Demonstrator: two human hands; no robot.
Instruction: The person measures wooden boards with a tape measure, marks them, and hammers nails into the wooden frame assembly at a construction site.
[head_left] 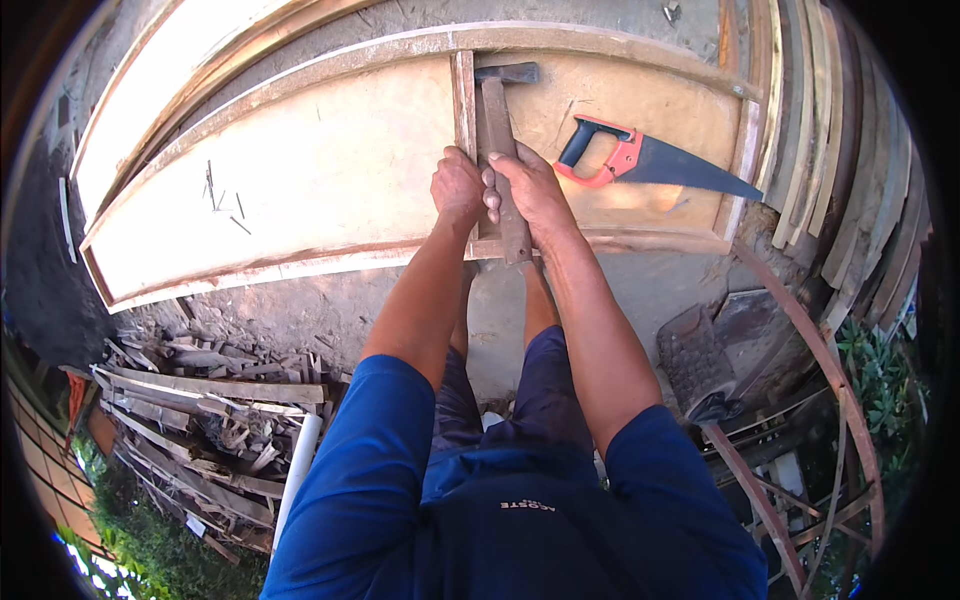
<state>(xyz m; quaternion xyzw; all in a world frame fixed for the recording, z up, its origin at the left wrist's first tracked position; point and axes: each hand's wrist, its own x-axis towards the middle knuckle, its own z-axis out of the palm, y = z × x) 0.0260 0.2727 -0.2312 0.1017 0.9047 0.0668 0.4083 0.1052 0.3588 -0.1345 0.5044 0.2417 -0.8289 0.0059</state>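
Observation:
My right hand (538, 190) is wrapped round the wooden handle of a hammer (506, 125). The dark hammer head points away from me, close to the far rail of a shallow wooden frame (330, 68) backed with a light panel. My left hand (459, 186) is closed in a fist beside the handle, over the frame's crosspiece (464, 100); whatever it holds is hidden. Right of the hammer, a handsaw (650, 160) with a red and black handle lies flat on the panel. Several loose nails (228, 205) are scattered on the left section.
Long wooden strips (790, 120) are stacked at the right. Another pale panel (170, 85) lies beyond the frame at the far left. Scrap wood (210, 400) is heaped on the ground at the lower left, next to a white pipe (297, 470). Curved wooden pieces (825, 365) stand at the lower right.

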